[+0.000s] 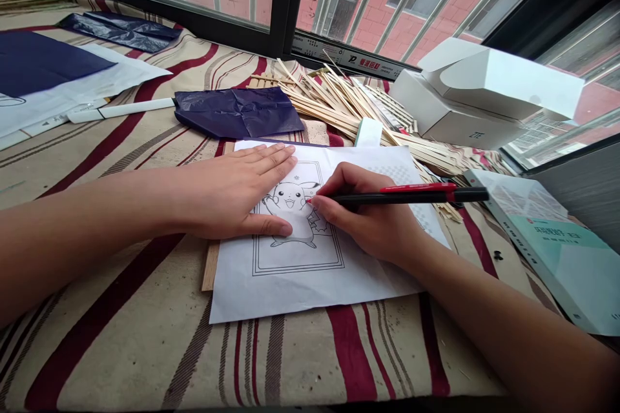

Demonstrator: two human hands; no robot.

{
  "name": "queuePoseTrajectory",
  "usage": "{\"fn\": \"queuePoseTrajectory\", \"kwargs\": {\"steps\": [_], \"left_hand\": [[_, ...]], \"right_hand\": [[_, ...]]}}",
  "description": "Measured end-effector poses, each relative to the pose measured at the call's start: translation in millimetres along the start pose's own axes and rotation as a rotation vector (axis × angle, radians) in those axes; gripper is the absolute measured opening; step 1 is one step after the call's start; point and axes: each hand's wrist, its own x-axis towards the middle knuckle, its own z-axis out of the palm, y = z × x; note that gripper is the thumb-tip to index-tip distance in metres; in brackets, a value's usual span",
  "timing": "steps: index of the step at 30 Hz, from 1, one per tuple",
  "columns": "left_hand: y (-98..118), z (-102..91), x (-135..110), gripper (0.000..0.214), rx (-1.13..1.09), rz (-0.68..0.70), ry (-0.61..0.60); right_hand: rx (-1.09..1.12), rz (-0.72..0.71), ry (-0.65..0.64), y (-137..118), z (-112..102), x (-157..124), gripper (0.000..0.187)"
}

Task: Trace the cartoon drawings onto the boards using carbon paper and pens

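Observation:
A white sheet of paper (290, 287) with a printed Pikachu outline inside a ruled frame lies in front of me. Under its left edge shows a thin wooden board (210, 264), and a strip of dark blue sheet peeks out at the top. My left hand (242, 190) rests flat on the paper, fingers stretched out over the frame's upper left. A black pen (411, 197) with a red clip is pinched in my right hand (372, 213). Its tip meets the paper at the character's cheek, on the right side of the drawing.
Dark blue carbon-like sheets (237, 110) lie behind and at far left. Thin wooden strips (329, 97) are heaped by the window, beside a white box (484, 97). A white-handled knife (123, 108) lies left; a green-and-white book (557, 245) lies right on the striped cloth (121, 335).

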Motion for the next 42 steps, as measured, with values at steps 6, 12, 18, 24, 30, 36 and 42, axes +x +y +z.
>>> {"fn": "queuePoseTrajectory", "kwargs": {"steps": [6, 12, 18, 24, 30, 36, 42], "left_hand": [[0.0, 0.0, -1.3, 0.109, -0.003, 0.001, 0.006], [2.0, -0.2, -0.6, 0.109, 0.029, -0.005, -0.018], [2.5, -2.0, -0.2, 0.109, 0.031, -0.017, -0.024], [1.6, -1.1, 0.2, 0.109, 0.029, 0.002, 0.004], [3.2, -2.2, -1.0, 0.109, 0.019, -0.022, -0.023], [1.8, -2.0, -0.2, 0.110, 0.013, -0.014, -0.011], [1.9, -1.5, -0.1, 0.110, 0.003, -0.015, -0.009]], "right_hand": [[-0.037, 0.009, 0.030, -0.2, 0.3, 0.2, 0.019], [-0.082, 0.020, 0.086, 1.7, 0.3, 0.5, 0.018], [-0.101, 0.024, 0.112, 1.4, 0.7, -0.1, 0.016], [-0.127, 0.033, 0.150, 2.5, -0.9, -0.3, 0.017], [-0.143, 0.063, 0.178, 6.3, -2.3, 0.7, 0.017], [-0.151, 0.073, 0.204, 4.6, -1.5, 0.4, 0.018], [-0.169, 0.075, 0.218, 3.0, -2.9, 0.7, 0.018]]}}
